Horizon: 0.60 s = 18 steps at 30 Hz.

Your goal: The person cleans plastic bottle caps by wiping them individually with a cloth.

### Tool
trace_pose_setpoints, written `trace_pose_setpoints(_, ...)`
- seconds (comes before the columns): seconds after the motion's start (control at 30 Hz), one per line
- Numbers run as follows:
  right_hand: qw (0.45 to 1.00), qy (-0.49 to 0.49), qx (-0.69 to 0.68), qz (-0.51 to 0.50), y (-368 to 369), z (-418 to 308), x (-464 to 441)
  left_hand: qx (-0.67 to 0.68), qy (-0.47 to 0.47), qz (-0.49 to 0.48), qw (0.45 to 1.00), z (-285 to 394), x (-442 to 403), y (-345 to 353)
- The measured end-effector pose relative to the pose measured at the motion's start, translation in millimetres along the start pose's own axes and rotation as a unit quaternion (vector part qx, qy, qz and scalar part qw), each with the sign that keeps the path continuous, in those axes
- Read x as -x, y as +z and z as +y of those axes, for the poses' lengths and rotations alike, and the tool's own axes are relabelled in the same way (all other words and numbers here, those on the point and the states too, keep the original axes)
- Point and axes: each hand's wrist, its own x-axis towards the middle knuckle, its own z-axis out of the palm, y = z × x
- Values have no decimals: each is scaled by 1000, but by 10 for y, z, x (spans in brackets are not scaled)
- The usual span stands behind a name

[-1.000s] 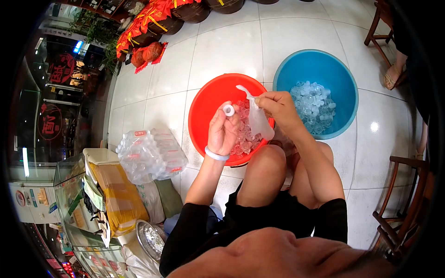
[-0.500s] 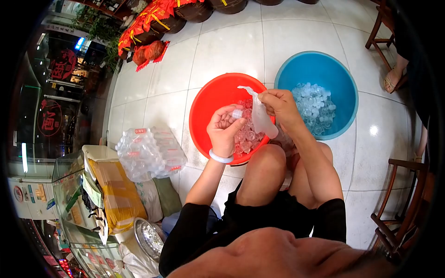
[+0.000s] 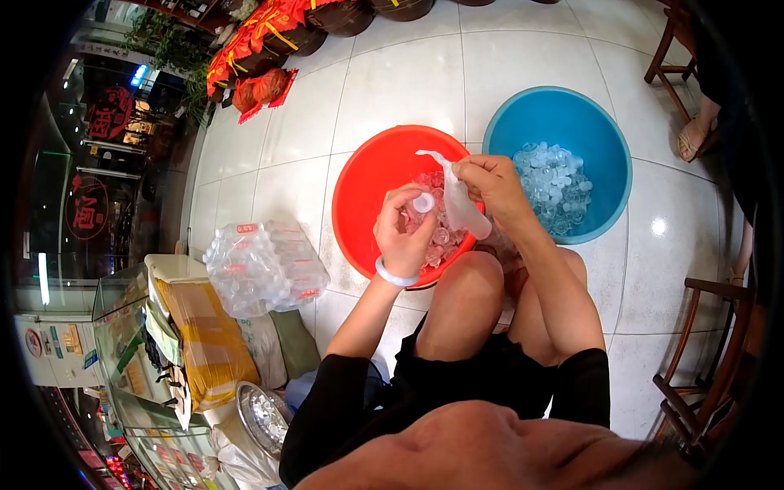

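My left hand [image 3: 403,233] is over the red basin, fingers closed on a small clear plastic stopper [image 3: 423,202] with its round end facing up. A white bracelet circles the left wrist. Just to the right, my right hand [image 3: 488,181] pinches a limp white cloth [image 3: 463,208], which hangs down toward the basin's near right rim. The red basin [image 3: 359,200] stands in front of my knees, with many clear stoppers [image 3: 445,241] in it. Beside it on the right, the blue basin [image 3: 510,131] holds a heap of similar clear pieces [image 3: 555,188].
A plastic-wrapped pack of clear bottles [image 3: 263,265] lies on the tiled floor at left. Behind it are a taped carton [image 3: 204,347] and a metal bowl [image 3: 261,416]. Dark jars [image 3: 343,20] with red cloths line the back. Wooden chairs [image 3: 706,367] and a person's sandalled foot [image 3: 692,139] are at right.
My left hand has turned the stopper from lying sideways to end-up, shifting slightly right. The right hand and cloth have barely moved.
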Motion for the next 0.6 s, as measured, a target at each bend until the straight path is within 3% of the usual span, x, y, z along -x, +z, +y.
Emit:
trace_pose_setpoints(0.17,1000,5,14,15,11,82,-62,-30,14,2,999,23,-3,-13)
trace_pose_setpoints(0.23,999,0,21,34,19,145,-101,34,-89,0,995,52,21,-24)
trace_pose_setpoints(0.33,994,-53,92,35,27,333,-224,99,-92,-16,991,151,-49,19)
trace_pose_setpoints(0.43,988,-12,151,38,54,648,-373,114,-99,-53,987,204,-147,149)
trace_pose_setpoints(0.5,949,-86,301,-33,53,790,-390,95,-61,-95,989,157,-252,287)
trace_pose_setpoints(0.53,949,-85,303,-25,98,1037,-459,101,-62,-101,988,133,-316,325)
trace_pose_setpoints(0.6,941,-101,321,-25,91,1114,-423,-3,-103,-244,964,64,-452,431)
